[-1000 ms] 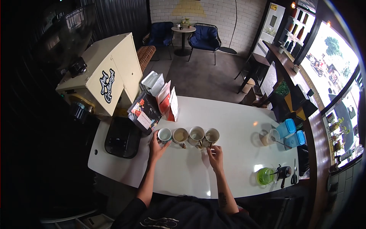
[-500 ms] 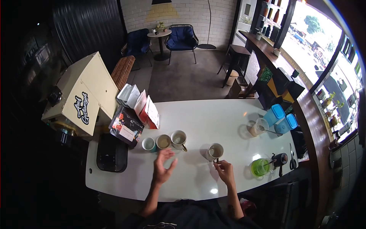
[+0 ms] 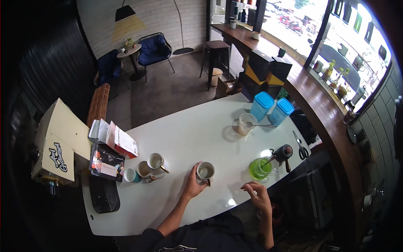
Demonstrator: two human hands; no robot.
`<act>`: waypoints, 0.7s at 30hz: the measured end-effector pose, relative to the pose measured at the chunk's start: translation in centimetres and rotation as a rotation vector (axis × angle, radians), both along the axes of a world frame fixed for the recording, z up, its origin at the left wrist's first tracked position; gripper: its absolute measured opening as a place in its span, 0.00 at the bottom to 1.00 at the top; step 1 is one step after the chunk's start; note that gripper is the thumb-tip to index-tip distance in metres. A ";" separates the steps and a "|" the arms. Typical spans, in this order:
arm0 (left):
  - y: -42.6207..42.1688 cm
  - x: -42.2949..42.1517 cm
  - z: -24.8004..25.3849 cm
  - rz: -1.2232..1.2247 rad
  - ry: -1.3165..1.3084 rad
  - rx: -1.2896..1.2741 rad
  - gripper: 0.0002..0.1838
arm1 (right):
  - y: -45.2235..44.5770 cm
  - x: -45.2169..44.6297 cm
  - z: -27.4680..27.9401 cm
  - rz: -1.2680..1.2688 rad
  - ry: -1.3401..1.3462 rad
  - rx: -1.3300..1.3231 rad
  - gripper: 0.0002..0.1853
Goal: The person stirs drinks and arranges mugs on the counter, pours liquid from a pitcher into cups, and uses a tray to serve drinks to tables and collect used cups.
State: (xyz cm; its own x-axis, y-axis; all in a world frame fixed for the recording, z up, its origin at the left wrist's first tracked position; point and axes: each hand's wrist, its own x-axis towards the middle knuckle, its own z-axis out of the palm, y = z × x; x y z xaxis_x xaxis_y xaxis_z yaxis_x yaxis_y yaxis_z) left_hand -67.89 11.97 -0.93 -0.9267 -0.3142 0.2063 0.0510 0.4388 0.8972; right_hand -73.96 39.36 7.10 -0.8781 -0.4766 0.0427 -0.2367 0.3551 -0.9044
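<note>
My left hand (image 3: 194, 183) is curled around the side of a pale mug (image 3: 205, 173) that stands near the front middle of the white table. The mug's handle points toward me, and little can be made out inside it. To the right, my right hand (image 3: 257, 196) hovers near the table's front edge with loosely bent fingers and nothing visible in them. It is closest to a glass jug of bright green liquid (image 3: 260, 169), just beyond the fingertips. Left of my left hand stand a pale mug (image 3: 155, 163), a brownish cup (image 3: 145, 170) and a small teal cup (image 3: 131, 175).
A cream grinder-like machine (image 3: 58, 147) and upright packets (image 3: 122, 140) stand at the left, by a black tray (image 3: 103, 197). Toward the right are blue-lidded containers (image 3: 262, 107), a clear tub (image 3: 246, 124), a dark-handled tool (image 3: 284, 154) and scissors (image 3: 300, 146).
My view has turned right. My left hand has moved from beside the grouped cups to the separate mug. My right hand has let go of that mug's handle and moved right, toward the green jug.
</note>
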 end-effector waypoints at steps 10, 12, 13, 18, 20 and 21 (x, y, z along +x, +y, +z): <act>3.7 -4.1 -2.2 -0.006 0.056 0.089 0.42 | 7.3 -2.3 0.0 -0.623 -0.031 -0.436 0.14; 4.6 -5.0 -2.5 -0.016 0.081 0.103 0.42 | 9.2 -3.3 -2.8 -0.621 -0.002 -0.381 0.13; 5.3 -5.2 -1.9 -0.018 0.060 0.143 0.42 | 9.9 -3.6 -3.3 -0.596 0.027 -0.321 0.13; 7.2 -6.7 -1.7 -0.031 0.047 0.141 0.42 | 11.1 -5.3 -5.3 -0.486 -0.172 -0.455 0.14; 7.9 -7.3 -1.3 -0.063 0.036 0.117 0.41 | 11.0 -6.4 -6.1 -0.485 -0.101 -0.288 0.13; 8.3 -7.5 -1.2 -0.067 0.030 0.117 0.41 | 11.0 -6.9 -6.3 -0.483 -0.024 -0.119 0.13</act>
State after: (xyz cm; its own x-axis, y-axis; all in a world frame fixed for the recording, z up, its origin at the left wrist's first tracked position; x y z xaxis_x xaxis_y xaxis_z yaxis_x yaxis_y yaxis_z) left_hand -75.35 20.23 -2.16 -0.9404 -0.2752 0.1998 0.1042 0.3263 0.9395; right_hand -80.84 50.35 0.79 -0.9987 -0.0082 0.0496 -0.0497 0.3129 -0.9485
